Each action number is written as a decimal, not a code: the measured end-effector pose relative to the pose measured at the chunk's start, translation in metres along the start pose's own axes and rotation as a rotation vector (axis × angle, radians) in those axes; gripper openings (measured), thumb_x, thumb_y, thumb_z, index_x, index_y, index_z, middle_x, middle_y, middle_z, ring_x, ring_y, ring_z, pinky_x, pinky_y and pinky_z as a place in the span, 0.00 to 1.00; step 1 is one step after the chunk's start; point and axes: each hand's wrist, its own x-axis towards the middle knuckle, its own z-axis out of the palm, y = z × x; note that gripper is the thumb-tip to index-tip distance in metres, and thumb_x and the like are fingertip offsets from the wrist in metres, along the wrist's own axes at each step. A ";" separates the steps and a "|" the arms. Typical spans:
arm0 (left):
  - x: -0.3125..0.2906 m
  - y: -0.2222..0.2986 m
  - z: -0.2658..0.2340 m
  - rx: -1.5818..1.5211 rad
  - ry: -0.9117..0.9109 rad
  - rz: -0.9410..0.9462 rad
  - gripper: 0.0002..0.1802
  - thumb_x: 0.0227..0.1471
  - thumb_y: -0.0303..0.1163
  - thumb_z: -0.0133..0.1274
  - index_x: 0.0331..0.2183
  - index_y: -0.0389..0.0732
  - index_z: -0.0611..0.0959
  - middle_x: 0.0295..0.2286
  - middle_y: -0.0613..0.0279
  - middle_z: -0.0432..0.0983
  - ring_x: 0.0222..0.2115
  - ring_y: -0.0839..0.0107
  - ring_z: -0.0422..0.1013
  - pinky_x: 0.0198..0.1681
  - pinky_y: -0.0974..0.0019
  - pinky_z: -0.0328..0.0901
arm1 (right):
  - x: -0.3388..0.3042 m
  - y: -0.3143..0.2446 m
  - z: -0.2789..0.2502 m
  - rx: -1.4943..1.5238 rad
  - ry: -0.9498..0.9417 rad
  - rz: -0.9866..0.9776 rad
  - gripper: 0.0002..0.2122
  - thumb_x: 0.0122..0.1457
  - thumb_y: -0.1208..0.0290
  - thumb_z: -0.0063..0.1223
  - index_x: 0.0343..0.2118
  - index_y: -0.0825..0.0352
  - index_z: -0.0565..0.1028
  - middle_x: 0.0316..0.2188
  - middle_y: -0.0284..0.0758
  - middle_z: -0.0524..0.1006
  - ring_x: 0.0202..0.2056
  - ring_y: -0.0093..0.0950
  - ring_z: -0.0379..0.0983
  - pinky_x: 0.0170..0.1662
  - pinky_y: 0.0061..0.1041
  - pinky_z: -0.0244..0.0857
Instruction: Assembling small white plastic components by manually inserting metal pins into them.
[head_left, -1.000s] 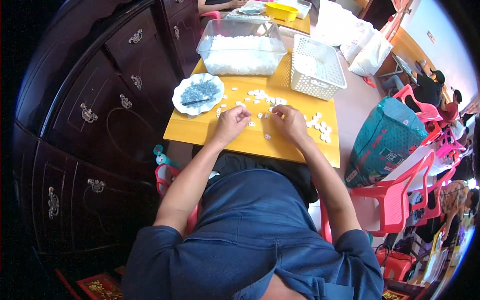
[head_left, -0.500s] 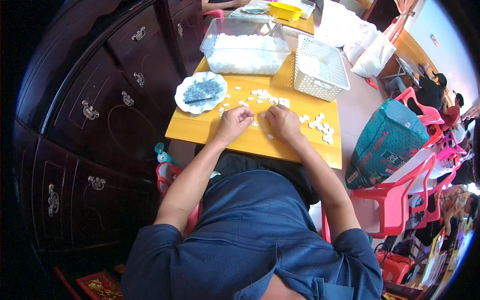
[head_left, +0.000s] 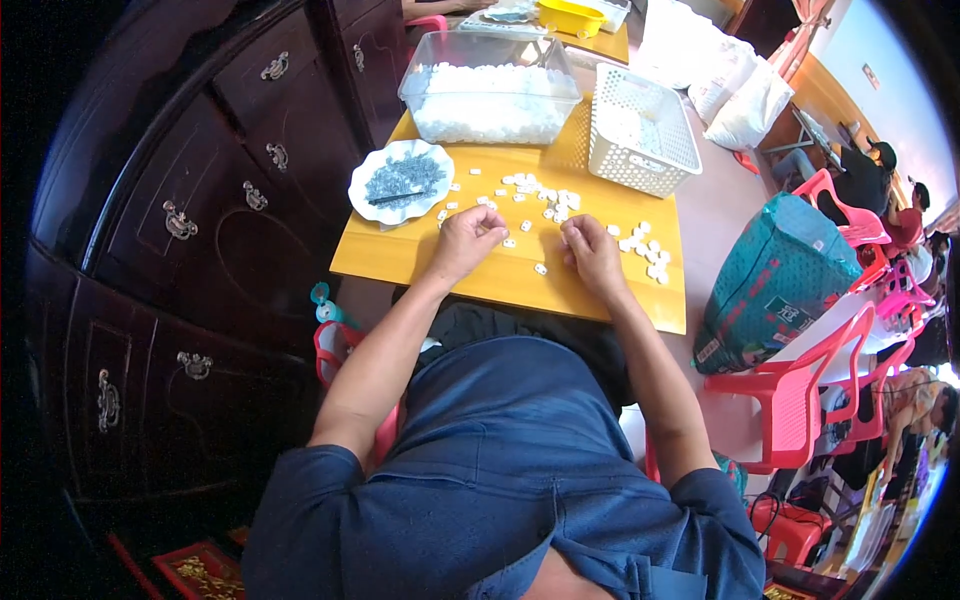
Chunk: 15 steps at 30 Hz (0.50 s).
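Note:
Over the yellow wooden tabletop (head_left: 400, 257), my left hand (head_left: 466, 242) is closed in a pinch, thumb against fingertips. Whatever it holds is too small to make out. My right hand (head_left: 596, 255) is also closed, its fingers curled toward the thumb, with their contents hidden. Small white plastic pieces (head_left: 560, 204) with dark spots lie loose between and beyond the hands. Another group of white pieces (head_left: 643, 241) lies to the right of my right hand. A scalloped white dish (head_left: 358, 192) at the left holds many small dark grey bits and a thin black stick (head_left: 398, 198).
Along the back edge stand a clear plastic bin (head_left: 415, 92) full of white pieces and a white perforated basket (head_left: 668, 178). Dark wooden cabinets (head_left: 200, 280) line the left. At right are a teal bag (head_left: 775, 285), pink chairs (head_left: 780, 415) and other people.
My right hand has drawn back toward me and slightly right, away from the middle pieces, uncovering several of them. My left hand has hardly moved.

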 end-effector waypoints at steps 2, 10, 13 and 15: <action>0.000 0.000 0.000 -0.012 0.001 0.003 0.04 0.49 0.25 0.62 0.29 0.37 0.83 0.24 0.67 0.80 0.23 0.81 0.74 0.29 0.73 0.69 | 0.000 0.002 0.000 0.060 0.008 0.013 0.08 0.68 0.69 0.48 0.35 0.68 0.75 0.22 0.29 0.75 0.22 0.18 0.69 0.26 0.20 0.64; 0.001 -0.001 -0.002 -0.014 -0.024 0.004 0.04 0.49 0.25 0.62 0.29 0.37 0.83 0.24 0.68 0.79 0.23 0.82 0.72 0.29 0.74 0.69 | -0.001 -0.001 -0.003 0.147 0.004 0.068 0.07 0.68 0.68 0.49 0.36 0.66 0.75 0.24 0.25 0.73 0.24 0.15 0.66 0.28 0.18 0.62; 0.001 -0.004 -0.001 -0.061 -0.029 -0.004 0.03 0.50 0.25 0.62 0.29 0.37 0.83 0.24 0.68 0.79 0.23 0.83 0.72 0.29 0.74 0.68 | 0.000 -0.001 -0.004 0.209 -0.030 0.094 0.06 0.68 0.69 0.49 0.37 0.65 0.75 0.25 0.24 0.72 0.25 0.15 0.65 0.29 0.16 0.61; 0.001 -0.003 -0.001 -0.057 -0.028 -0.009 0.03 0.50 0.25 0.61 0.29 0.37 0.82 0.24 0.68 0.79 0.23 0.83 0.72 0.29 0.74 0.69 | 0.000 0.002 -0.006 0.224 -0.041 0.100 0.06 0.68 0.69 0.49 0.38 0.65 0.75 0.25 0.23 0.72 0.25 0.14 0.64 0.29 0.15 0.61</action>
